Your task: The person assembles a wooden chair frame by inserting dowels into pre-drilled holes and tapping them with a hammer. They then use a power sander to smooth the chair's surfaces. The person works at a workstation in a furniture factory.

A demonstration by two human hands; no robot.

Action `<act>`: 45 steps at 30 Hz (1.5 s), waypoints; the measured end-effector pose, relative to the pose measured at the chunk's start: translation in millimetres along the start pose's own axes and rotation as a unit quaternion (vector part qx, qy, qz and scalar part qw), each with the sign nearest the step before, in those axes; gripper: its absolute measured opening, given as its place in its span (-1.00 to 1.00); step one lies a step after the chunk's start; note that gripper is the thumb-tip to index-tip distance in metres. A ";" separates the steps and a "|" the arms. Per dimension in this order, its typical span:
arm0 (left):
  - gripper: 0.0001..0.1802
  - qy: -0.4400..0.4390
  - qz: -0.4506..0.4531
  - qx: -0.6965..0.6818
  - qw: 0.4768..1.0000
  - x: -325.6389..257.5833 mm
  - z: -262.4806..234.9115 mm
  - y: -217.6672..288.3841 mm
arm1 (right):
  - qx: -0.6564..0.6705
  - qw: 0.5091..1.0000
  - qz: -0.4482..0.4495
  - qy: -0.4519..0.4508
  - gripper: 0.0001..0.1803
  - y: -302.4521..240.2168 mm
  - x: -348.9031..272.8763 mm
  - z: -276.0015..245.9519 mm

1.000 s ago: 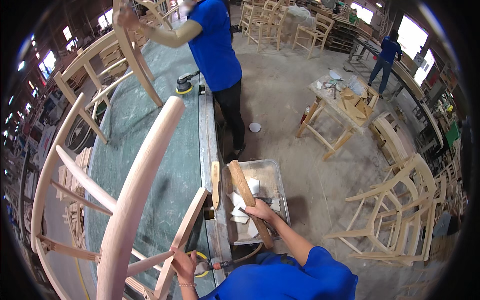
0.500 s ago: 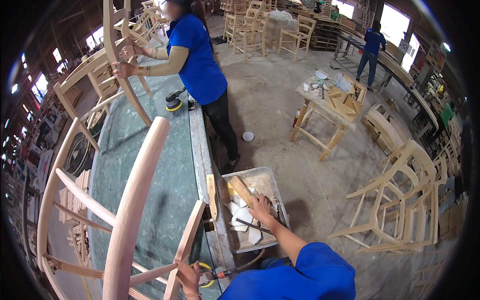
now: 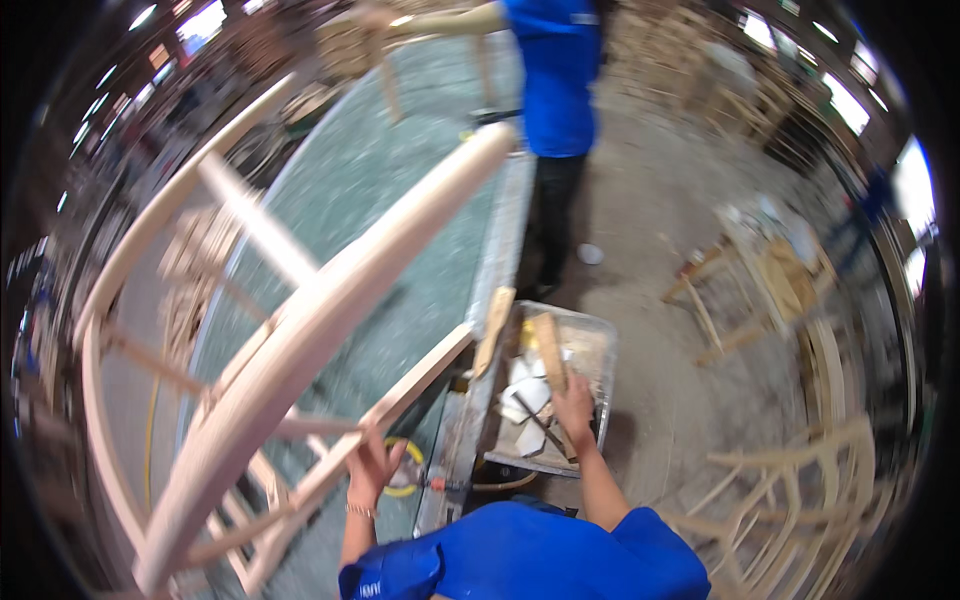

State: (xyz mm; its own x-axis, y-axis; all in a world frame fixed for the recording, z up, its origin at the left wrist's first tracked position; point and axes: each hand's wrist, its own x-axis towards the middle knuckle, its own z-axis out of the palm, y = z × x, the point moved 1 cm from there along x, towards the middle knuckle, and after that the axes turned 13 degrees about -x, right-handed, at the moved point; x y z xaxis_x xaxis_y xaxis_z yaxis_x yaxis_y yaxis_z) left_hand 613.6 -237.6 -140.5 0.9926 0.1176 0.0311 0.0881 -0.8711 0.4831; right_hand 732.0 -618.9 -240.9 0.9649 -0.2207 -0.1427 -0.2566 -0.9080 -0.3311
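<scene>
Workshop bench, left hand (image 3: 372,468) grip pinching chair frame (image 3: 300,340) leg, right hand (image 3: 573,402) grip closed on wooden piece (image 3: 548,350) above bin (image 3: 600,345)

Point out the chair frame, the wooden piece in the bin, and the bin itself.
chair frame (image 3: 330,310), head view, on the broad curved top rail.
wooden piece (image 3: 548,348), head view, on its upper end above the right hand (image 3: 574,408).
bin (image 3: 598,338), head view, on the far right rim.
</scene>
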 end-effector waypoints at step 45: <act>-0.17 0.575 -0.075 -0.809 0.097 -226.2 -80.8 -231.8 | 0.445 0.796 -0.374 -0.167 -0.83 -335.2 -119.6 29.2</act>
State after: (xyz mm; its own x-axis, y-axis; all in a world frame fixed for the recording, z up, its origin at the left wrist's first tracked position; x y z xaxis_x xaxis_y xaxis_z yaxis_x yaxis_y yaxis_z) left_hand 361.9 -23.8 -188.9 0.2419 0.8573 -0.4544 -0.9578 0.2859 0.0296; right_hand 700.9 -277.8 -140.0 0.8354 0.5060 0.2147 0.3011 -0.0946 -0.9489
